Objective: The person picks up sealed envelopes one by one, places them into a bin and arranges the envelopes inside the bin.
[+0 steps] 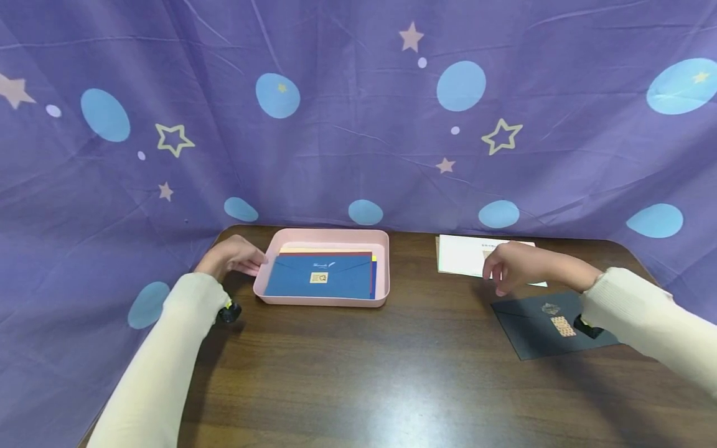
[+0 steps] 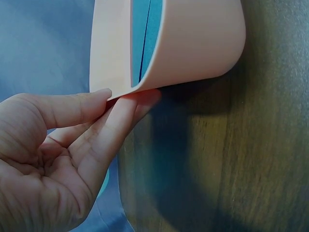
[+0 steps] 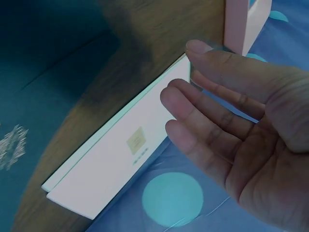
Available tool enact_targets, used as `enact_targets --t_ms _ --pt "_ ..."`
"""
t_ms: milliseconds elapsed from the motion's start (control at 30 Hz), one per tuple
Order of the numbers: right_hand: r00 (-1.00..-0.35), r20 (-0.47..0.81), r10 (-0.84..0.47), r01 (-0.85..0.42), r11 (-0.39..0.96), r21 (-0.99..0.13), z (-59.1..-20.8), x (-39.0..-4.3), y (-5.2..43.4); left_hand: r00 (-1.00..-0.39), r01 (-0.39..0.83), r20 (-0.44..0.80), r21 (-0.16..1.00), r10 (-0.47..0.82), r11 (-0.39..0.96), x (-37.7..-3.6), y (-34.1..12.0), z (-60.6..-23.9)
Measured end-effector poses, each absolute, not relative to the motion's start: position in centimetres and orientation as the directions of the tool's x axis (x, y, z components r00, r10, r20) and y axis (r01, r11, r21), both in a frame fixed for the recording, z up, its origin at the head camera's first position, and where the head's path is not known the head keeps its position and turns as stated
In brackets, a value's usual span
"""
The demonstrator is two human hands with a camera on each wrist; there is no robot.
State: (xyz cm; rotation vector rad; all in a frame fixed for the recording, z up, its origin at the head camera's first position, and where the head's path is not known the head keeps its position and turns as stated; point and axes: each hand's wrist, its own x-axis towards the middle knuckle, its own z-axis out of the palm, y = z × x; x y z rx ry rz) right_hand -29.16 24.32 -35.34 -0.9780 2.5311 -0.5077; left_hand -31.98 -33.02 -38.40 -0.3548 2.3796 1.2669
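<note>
A pink tray (image 1: 322, 302) holds a blue envelope (image 1: 294, 280) with a gold label, lying over others whose red, yellow and dark blue edges show. At its left end my left hand (image 1: 236, 255) pinches the rim, thumb on one side and fingers on the other; the left wrist view shows this grip on the tray wall (image 2: 200, 43). Over on the right, my right hand (image 1: 518, 266) hovers above white envelopes (image 1: 460, 254), fingers loosely bent and holding nothing. In the right wrist view no finger pinches the white envelope (image 3: 106, 169). Nearer me lies a dark envelope (image 1: 523, 323).
The brown wooden table (image 1: 347, 367) carries everything. A purple curtain (image 1: 358, 124) with stars and blue ovals hangs right behind its far edge. My right sleeve (image 1: 633, 311) covers part of the dark envelope.
</note>
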Motion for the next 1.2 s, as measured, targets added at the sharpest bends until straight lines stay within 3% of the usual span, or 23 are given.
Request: enact_targets --t_ms 200,367,600,1200 --pt "-0.729 -0.218 -0.649 -0.549 0.745 -0.38 -36.1 -28.3 26.6 -0.878 -0.41 -0.477 0.721 -0.028 0.558 -32.1 -33.0 -38.4" --pt "-0.725 -0.229 -0.649 -0.582 0.756 -0.3 -36.8 -28.3 28.3 -0.878 -0.405 -0.478 0.723 -0.019 0.56 -32.1 -32.9 -38.4" --pt "-0.744 -0.318 -0.588 -0.519 0.808 -0.279 -37.6 -27.9 30.5 -0.875 -0.399 -0.485 0.731 0.009 0.554 -32.0 -32.8 -38.3" --pt "-0.777 -0.331 -0.536 -0.497 0.844 -0.201 -39.6 -27.7 33.4 -0.877 -0.383 -0.481 0.721 0.02 0.577 -32.0 -32.9 -38.1"
